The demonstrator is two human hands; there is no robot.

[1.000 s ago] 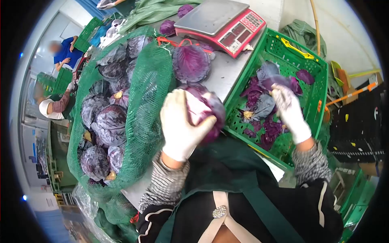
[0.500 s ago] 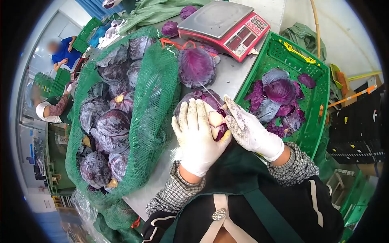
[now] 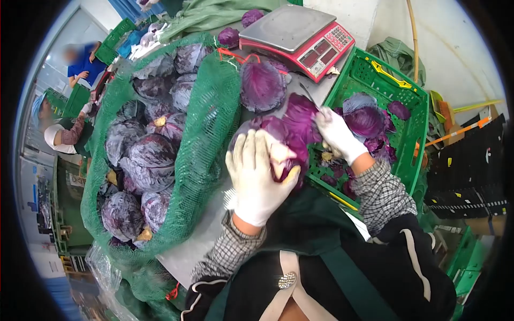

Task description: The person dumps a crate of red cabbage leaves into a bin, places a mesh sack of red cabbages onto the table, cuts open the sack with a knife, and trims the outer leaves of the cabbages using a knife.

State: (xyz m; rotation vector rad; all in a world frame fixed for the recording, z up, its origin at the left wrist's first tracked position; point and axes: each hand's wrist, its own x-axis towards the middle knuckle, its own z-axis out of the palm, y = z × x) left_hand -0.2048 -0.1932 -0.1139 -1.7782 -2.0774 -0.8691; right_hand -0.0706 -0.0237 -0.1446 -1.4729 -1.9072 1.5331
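A purple cabbage [image 3: 270, 130] with a pale cut stem rests on the metal table at the centre. My left hand [image 3: 258, 174], in a white glove, lies over its near left side with the fingers pressed on it. A loosened purple leaf [image 3: 301, 122] stands off the cabbage's right side. My right hand [image 3: 335, 131], also gloved, is closed beside that leaf around a thin knife [image 3: 308, 94], whose blade points up and left. To the right, a green crate [image 3: 393, 69] holds loose purple leaves [image 3: 365, 119].
A green net sack [image 3: 206, 144] full of cabbages [image 3: 151, 160] lies at left. A red scale [image 3: 316, 45] stands at the back, with a large leaf [image 3: 262, 85] and small cabbages [image 3: 228, 37] near it. Two people [image 3: 85, 64] are at far left.
My right hand went from the crate to the cabbage, then moved slightly up and right as a leaf came away from its side. My left hand stays on the cabbage.
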